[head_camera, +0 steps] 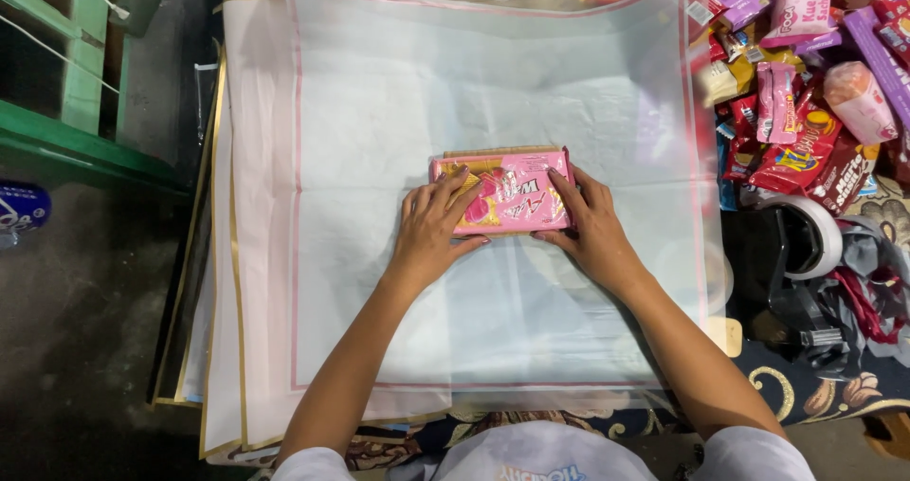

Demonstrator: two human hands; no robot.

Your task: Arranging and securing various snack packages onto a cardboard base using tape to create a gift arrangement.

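Observation:
A pink snack packet [517, 189] lies on top of a flat tan box, in the middle of a white wrapping sheet with a pink border [379, 92]. My left hand [431, 227] rests on the packet's left end, fingers spread over it. My right hand [590, 225] presses on its right end. Both hands hold the packet flat against the sheet.
A heap of colourful snack packets [806, 83] lies at the right. A tape dispenser with a white roll [806, 239] sits below that heap. More sheets with gold edges [223, 254] are stacked underneath. Green wooden furniture [66, 111] stands at the left.

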